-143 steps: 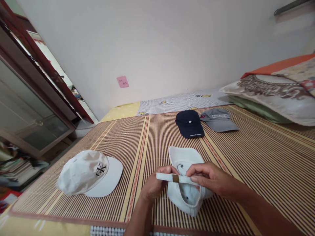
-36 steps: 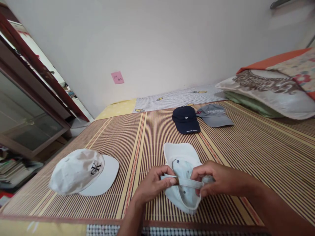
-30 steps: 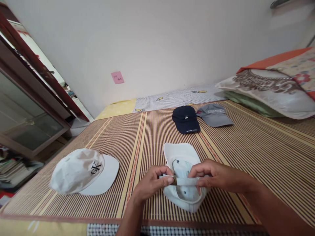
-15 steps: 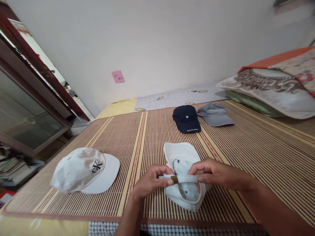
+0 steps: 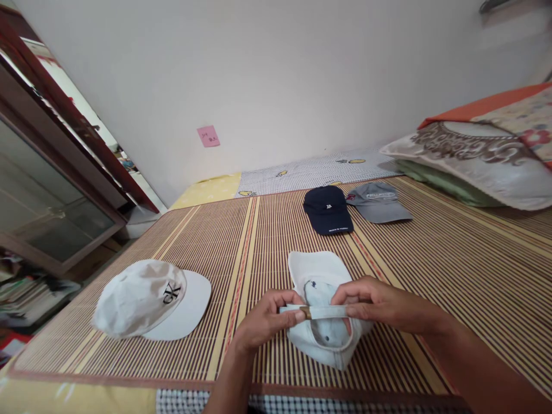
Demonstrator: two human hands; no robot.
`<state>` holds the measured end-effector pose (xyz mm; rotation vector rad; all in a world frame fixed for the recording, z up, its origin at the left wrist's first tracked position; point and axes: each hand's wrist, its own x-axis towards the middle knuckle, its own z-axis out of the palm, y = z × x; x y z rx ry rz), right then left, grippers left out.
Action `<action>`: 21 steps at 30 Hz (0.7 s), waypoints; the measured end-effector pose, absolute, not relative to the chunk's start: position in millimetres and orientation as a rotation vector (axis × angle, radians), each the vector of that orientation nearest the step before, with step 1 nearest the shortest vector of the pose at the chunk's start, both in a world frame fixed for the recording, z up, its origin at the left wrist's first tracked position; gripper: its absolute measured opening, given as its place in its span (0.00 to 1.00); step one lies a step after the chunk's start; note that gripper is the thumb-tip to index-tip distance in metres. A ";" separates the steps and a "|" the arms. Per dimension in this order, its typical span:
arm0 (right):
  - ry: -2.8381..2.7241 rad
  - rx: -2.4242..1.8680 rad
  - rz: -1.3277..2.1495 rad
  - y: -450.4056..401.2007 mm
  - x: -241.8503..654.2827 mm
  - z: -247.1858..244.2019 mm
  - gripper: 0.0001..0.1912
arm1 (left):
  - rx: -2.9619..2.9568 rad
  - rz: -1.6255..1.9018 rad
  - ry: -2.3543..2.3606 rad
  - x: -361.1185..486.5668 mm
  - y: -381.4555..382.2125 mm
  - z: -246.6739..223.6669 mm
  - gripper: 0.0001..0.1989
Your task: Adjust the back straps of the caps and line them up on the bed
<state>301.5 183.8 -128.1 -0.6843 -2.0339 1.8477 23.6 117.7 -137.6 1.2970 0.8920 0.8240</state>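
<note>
A pale blue-white baseball cap (image 5: 321, 267) lies on the striped mat in front of me, brim pointing away and back opening toward me. Its adjustment strap (image 5: 328, 312) is raised across the opening. My left hand (image 5: 269, 319) pinches the strap's left end beside a small brownish buckle (image 5: 306, 312). With thumb and fingers closed, my right hand (image 5: 377, 302) grips the strap's right part. To the left sits a white cap with black CK letters (image 5: 142, 302). Farther off are a navy cap (image 5: 328, 210) and a grey cap (image 5: 379, 201), side by side.
The striped bamboo mat (image 5: 181, 230) covers the bed. Pillows (image 5: 474, 155) are piled at the far right. A pink note (image 5: 209, 136) is stuck on the wall (image 5: 302, 75). A glass-panelled cabinet (image 5: 47, 195) stands at the left, with stacked books (image 5: 26, 287) below.
Both hands keep their hold on the strap. The strap and buckle have tilted slightly, so the buckle shows less of its face. The whole view has shifted very little.
</note>
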 end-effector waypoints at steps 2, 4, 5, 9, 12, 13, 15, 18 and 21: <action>-2.033 -0.708 1.826 185.4 303.1 -128.1 0.23 | 1.284 0.855 0.880 22.3 119.1 -139.6 0.18; -2.053 -0.725 1.813 187.6 304.8 -128.1 0.25 | 1.248 0.934 0.869 20.7 120.5 -142.6 0.18; -2.085 -0.744 1.789 188.8 305.5 -128.2 0.25 | 1.225 0.983 0.863 19.9 121.2 -144.2 0.19; -2.272 -0.806 1.578 190.9 304.5 -130.0 0.15 | 1.155 1.096 0.855 16.5 123.1 -148.9 0.19; -2.244 -0.694 1.663 189.3 302.6 -128.9 0.17 | 1.151 1.070 0.845 10.7 123.0 -148.6 0.18; -2.205 -0.656 1.715 188.4 302.8 -127.4 0.18 | 1.158 1.049 0.836 7.7 122.7 -147.8 0.19; -2.117 -0.601 1.779 186.5 305.3 -123.0 0.21 | 1.175 0.988 0.817 1.2 121.9 -146.3 0.20; -1.983 -0.545 1.818 182.7 313.5 -115.0 0.24 | 1.181 0.890 0.761 -5.6 119.6 -146.2 0.21; -1.833 -0.445 1.890 176.8 321.6 -110.3 0.27 | 1.065 0.978 0.617 -2.0 116.0 -148.6 0.22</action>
